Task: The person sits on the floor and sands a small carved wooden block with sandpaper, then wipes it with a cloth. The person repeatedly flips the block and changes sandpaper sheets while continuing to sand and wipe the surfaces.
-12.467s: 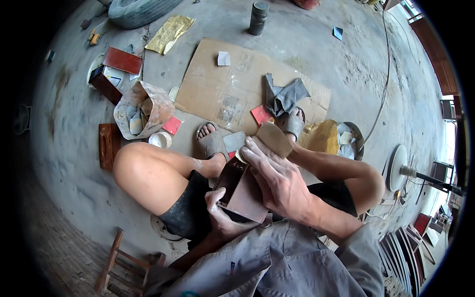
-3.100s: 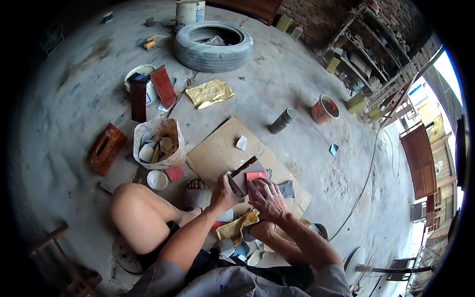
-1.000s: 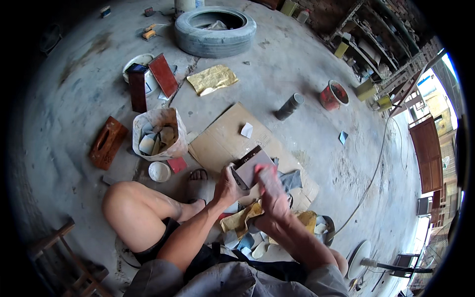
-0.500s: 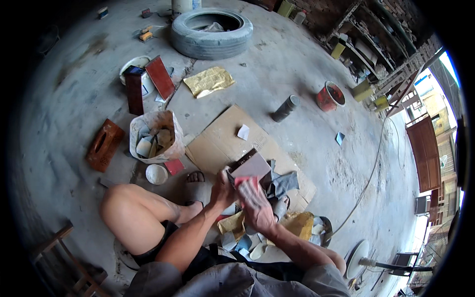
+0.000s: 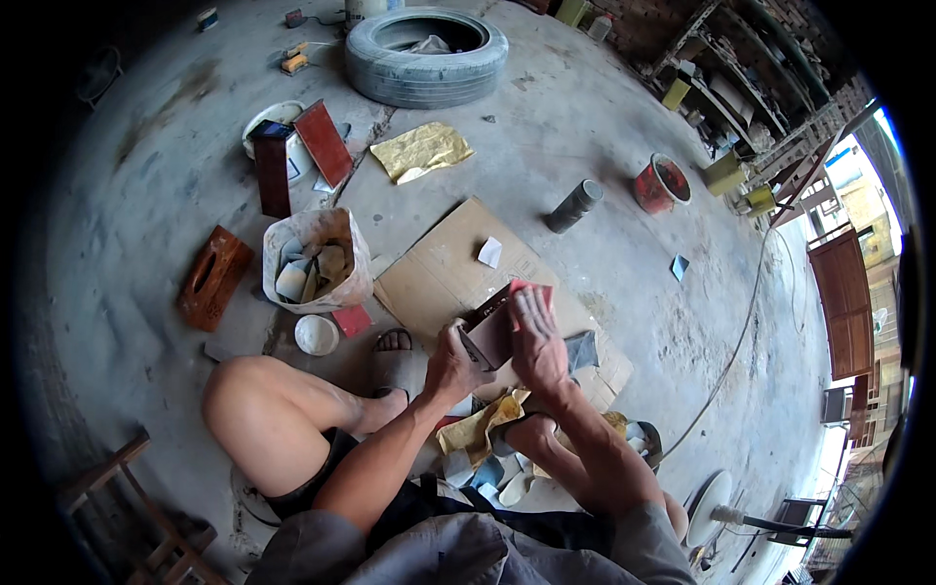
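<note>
My left hand (image 5: 451,369) grips the near left end of a dark brown wooden box (image 5: 492,338), which is tilted above the cardboard. My right hand (image 5: 538,349) lies along the box's right-hand face, fingers stretched forward over a piece of red sandpaper (image 5: 517,286) pressed against the box near its far end. Much of the sandpaper is hidden under the fingers. A flattened cardboard sheet (image 5: 429,268) lies on the floor below, with a small white scrap (image 5: 489,252) on it. Dark grey cloth (image 5: 583,349) shows just right of my right hand.
Left of the cardboard stand a whitish bucket (image 5: 317,297) of sandpaper scraps, a small white cup (image 5: 316,335) and a carved wooden piece (image 5: 213,278). Farther off are a tyre (image 5: 429,88), gold-coloured paper (image 5: 419,153), a dark cylinder (image 5: 575,206) and a red bucket (image 5: 651,195). A cable (image 5: 738,341) crosses the right side.
My right hand has slid forward and to the right along the box with the red sandpaper. The box has turned in my left hand. The whole view has shifted slightly.
</note>
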The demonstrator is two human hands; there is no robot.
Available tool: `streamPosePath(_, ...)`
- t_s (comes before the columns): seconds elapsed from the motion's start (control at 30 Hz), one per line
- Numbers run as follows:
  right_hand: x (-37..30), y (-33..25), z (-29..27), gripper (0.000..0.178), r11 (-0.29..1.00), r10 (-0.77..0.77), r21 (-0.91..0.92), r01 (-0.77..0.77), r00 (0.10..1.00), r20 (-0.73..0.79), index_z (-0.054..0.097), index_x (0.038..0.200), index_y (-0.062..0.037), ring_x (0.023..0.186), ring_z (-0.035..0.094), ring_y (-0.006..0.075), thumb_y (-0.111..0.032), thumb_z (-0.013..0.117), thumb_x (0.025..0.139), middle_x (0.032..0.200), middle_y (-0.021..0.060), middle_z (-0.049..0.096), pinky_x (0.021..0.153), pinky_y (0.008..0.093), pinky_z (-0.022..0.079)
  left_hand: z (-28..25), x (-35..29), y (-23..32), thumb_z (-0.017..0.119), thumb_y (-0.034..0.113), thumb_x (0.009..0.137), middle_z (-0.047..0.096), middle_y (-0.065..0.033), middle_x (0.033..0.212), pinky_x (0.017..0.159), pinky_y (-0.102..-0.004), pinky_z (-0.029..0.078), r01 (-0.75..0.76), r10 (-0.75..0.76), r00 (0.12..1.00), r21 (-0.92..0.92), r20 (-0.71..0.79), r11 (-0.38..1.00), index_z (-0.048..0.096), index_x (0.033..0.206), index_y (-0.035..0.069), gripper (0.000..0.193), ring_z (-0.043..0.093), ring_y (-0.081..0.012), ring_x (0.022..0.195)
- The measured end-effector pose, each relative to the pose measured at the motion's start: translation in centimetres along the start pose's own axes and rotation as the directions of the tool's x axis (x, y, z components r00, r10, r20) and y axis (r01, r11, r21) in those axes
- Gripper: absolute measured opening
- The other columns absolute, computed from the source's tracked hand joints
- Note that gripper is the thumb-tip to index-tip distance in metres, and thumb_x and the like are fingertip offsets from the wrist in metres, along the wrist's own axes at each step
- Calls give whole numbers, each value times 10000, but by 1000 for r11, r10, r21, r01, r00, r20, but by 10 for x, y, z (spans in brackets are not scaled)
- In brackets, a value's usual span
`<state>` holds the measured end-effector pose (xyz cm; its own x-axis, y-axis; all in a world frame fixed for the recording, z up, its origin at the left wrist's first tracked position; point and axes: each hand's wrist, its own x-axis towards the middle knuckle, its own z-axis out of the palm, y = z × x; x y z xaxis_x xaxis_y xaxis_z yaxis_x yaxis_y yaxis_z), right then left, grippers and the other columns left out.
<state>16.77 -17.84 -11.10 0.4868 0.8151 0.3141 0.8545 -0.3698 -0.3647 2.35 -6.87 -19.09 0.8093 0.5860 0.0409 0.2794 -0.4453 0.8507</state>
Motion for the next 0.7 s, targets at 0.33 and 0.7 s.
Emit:
streamPosePath(0.33,3,-43,-13,456,989,-106,-101,104,994,-12,558,1378,-2,1317,533,430,-79,573,929,1378,232,588,1114,523,415,0,3,-1,929,297,667,544,-283,1336,979,-494,511,-6,2,997,-57,-76,998,409,1416,-7,961,577,-441,1242)
streamPosePath(0.7,-49,-76,1,558,871,-8,479,-106,973,231,572,1424,-22,1421,516,343,20,582,868,1460,208,588,1245,515,306,-16,10,6,947,315,629,526,-283,1327,1043,-505,474,163,-154,985,-147,72,976,309,1463,-34,1107,544,-480,1231)
